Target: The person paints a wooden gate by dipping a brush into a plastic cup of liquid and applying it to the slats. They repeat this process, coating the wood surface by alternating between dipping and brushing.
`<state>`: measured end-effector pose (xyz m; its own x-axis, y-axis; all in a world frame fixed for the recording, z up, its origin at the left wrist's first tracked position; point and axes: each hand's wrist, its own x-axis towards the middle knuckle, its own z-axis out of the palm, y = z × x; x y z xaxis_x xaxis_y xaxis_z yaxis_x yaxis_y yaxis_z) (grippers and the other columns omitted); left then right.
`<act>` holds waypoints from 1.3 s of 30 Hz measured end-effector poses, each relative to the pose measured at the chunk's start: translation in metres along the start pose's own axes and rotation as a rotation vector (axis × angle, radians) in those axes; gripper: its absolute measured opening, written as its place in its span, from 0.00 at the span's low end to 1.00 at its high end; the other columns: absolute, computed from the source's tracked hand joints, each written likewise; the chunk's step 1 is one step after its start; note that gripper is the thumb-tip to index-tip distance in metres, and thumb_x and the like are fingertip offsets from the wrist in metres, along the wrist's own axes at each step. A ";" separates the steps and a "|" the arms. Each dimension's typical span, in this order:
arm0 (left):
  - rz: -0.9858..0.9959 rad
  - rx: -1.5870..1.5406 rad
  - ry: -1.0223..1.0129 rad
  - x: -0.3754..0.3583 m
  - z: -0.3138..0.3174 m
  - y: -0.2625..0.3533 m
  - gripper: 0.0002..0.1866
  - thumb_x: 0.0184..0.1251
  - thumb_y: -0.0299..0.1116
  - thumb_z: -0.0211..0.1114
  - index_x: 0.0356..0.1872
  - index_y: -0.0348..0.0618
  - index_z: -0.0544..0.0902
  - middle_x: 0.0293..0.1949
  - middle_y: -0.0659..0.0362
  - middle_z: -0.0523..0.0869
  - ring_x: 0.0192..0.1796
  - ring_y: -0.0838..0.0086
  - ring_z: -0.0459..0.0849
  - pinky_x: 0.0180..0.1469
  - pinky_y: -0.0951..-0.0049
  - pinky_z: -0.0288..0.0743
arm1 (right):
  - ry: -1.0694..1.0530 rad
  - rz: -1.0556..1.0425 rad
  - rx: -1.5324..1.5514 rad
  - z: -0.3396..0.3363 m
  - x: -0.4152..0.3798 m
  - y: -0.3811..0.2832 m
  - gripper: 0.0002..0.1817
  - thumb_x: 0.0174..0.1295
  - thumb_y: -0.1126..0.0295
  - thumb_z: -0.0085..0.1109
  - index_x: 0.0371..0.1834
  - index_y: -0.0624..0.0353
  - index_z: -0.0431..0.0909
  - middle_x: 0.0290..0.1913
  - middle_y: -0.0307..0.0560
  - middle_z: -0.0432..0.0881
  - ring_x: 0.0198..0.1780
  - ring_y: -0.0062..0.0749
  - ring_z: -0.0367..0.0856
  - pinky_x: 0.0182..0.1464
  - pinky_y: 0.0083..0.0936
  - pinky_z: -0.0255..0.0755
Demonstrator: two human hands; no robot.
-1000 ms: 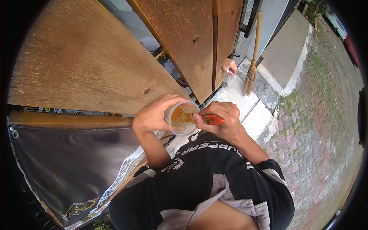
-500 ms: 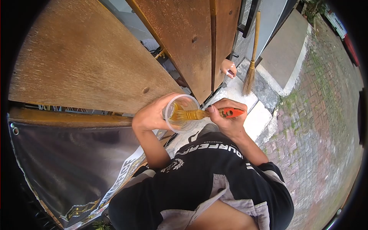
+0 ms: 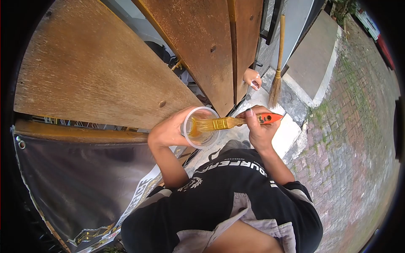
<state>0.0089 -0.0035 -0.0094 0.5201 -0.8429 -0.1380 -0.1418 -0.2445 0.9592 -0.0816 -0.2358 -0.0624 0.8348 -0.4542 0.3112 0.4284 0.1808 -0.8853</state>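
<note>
just below the wooden gate plank [image 3: 105, 76], my left hand [image 3: 168, 130] is wrapping its fingers around the clear plastic cup [image 3: 201, 126]. my right hand [image 3: 259, 130] is pinching the paintbrush [image 3: 230, 122] by its orange handle, bristles lying across the cup's mouth. right of the plank, a broom [image 3: 276, 80] is leaning.

Count on site: one clear plastic cup [image 3: 201, 127], one paintbrush [image 3: 230, 122] with an orange handle, one straw broom [image 3: 276, 63] leaning by the wall, three brown wooden panels [image 3: 97, 76], one dark banner [image 3: 80, 185], one bystander's hand [image 3: 252, 78] behind the panels.
</note>
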 end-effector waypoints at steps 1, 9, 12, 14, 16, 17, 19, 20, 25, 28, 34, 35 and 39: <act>0.000 0.002 -0.002 0.000 0.000 0.001 0.43 0.43 0.30 0.82 0.64 0.35 0.71 0.60 0.53 0.77 0.64 0.69 0.74 0.67 0.67 0.66 | 0.003 0.003 0.018 0.002 0.000 -0.001 0.08 0.63 0.74 0.65 0.28 0.66 0.82 0.25 0.43 0.83 0.25 0.18 0.77 0.30 0.16 0.70; -0.038 -0.029 0.001 0.000 0.001 0.006 0.43 0.42 0.30 0.83 0.64 0.35 0.71 0.60 0.53 0.77 0.63 0.69 0.74 0.67 0.67 0.66 | -0.004 -0.016 0.029 0.001 -0.001 0.000 0.08 0.62 0.75 0.65 0.28 0.68 0.82 0.26 0.45 0.84 0.26 0.21 0.79 0.31 0.18 0.72; -0.034 0.003 0.007 0.000 0.001 0.003 0.44 0.41 0.30 0.83 0.64 0.36 0.71 0.59 0.53 0.77 0.63 0.69 0.75 0.66 0.67 0.67 | 0.005 -0.040 0.094 0.003 -0.004 0.001 0.08 0.63 0.75 0.64 0.28 0.68 0.81 0.28 0.48 0.86 0.28 0.23 0.81 0.34 0.19 0.75; -0.024 0.019 0.009 0.000 0.000 0.002 0.44 0.41 0.30 0.83 0.64 0.36 0.71 0.59 0.54 0.78 0.62 0.70 0.75 0.66 0.67 0.67 | 0.009 -0.027 0.084 0.003 -0.005 0.003 0.08 0.63 0.75 0.64 0.28 0.68 0.81 0.28 0.48 0.86 0.28 0.23 0.81 0.34 0.19 0.75; -0.015 0.032 0.006 0.000 0.001 0.004 0.44 0.41 0.31 0.84 0.64 0.36 0.71 0.59 0.54 0.78 0.62 0.70 0.75 0.66 0.68 0.68 | 0.007 -0.002 0.064 0.002 -0.004 0.005 0.08 0.64 0.74 0.64 0.29 0.69 0.81 0.28 0.48 0.85 0.28 0.24 0.82 0.33 0.20 0.76; -0.030 0.013 0.006 0.001 0.001 0.008 0.44 0.41 0.30 0.84 0.64 0.36 0.71 0.59 0.54 0.78 0.62 0.70 0.75 0.65 0.68 0.68 | 0.008 -0.008 0.062 0.003 -0.003 0.005 0.08 0.64 0.74 0.64 0.29 0.69 0.81 0.28 0.48 0.85 0.28 0.24 0.82 0.33 0.20 0.76; -0.037 -0.001 0.004 0.002 0.002 0.010 0.44 0.41 0.30 0.83 0.64 0.36 0.71 0.59 0.54 0.78 0.62 0.70 0.75 0.65 0.68 0.68 | 0.016 0.102 0.129 0.004 0.000 0.005 0.10 0.65 0.72 0.64 0.30 0.69 0.80 0.28 0.49 0.85 0.27 0.24 0.81 0.33 0.22 0.77; -0.037 -0.009 0.015 0.001 0.002 0.008 0.44 0.41 0.30 0.83 0.64 0.36 0.71 0.58 0.54 0.78 0.62 0.70 0.75 0.65 0.67 0.68 | 0.008 0.106 0.125 0.003 0.002 0.008 0.12 0.67 0.70 0.63 0.31 0.70 0.80 0.29 0.50 0.84 0.27 0.27 0.82 0.33 0.23 0.79; -0.033 -0.054 0.042 0.002 0.002 0.005 0.45 0.41 0.29 0.83 0.64 0.35 0.70 0.59 0.54 0.77 0.63 0.69 0.75 0.67 0.67 0.66 | 0.024 0.149 0.186 0.002 0.006 0.013 0.13 0.69 0.69 0.61 0.31 0.70 0.79 0.29 0.52 0.84 0.28 0.32 0.84 0.32 0.27 0.82; -0.012 -0.018 0.046 0.002 0.003 0.010 0.46 0.40 0.29 0.84 0.65 0.35 0.70 0.60 0.53 0.77 0.65 0.68 0.74 0.68 0.67 0.65 | 0.026 0.180 0.204 0.002 0.008 0.017 0.13 0.70 0.70 0.59 0.31 0.70 0.79 0.29 0.53 0.84 0.27 0.33 0.84 0.32 0.28 0.83; -0.030 -0.012 0.043 0.003 0.002 0.014 0.46 0.38 0.28 0.84 0.65 0.35 0.70 0.61 0.54 0.77 0.66 0.69 0.73 0.69 0.67 0.65 | 0.084 0.247 0.291 0.004 0.013 0.018 0.13 0.70 0.70 0.57 0.30 0.70 0.78 0.29 0.54 0.83 0.25 0.33 0.84 0.28 0.26 0.83; -0.030 -0.012 0.043 0.003 0.003 0.015 0.46 0.38 0.28 0.84 0.65 0.35 0.70 0.61 0.54 0.77 0.66 0.69 0.73 0.69 0.67 0.65 | 0.083 0.231 0.289 0.003 0.012 0.019 0.13 0.70 0.70 0.57 0.30 0.70 0.78 0.28 0.53 0.83 0.25 0.33 0.84 0.28 0.26 0.83; -0.020 -0.015 0.051 0.003 0.003 0.014 0.47 0.39 0.26 0.84 0.65 0.35 0.69 0.62 0.54 0.77 0.66 0.69 0.73 0.69 0.67 0.64 | 0.074 0.205 0.284 0.001 0.013 0.019 0.14 0.70 0.70 0.57 0.30 0.71 0.78 0.29 0.53 0.83 0.25 0.33 0.84 0.28 0.27 0.83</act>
<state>0.0058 -0.0114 0.0031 0.5650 -0.8123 -0.1451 -0.1179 -0.2535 0.9601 -0.0625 -0.2371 -0.0745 0.8904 -0.4436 0.1015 0.3420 0.5051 -0.7924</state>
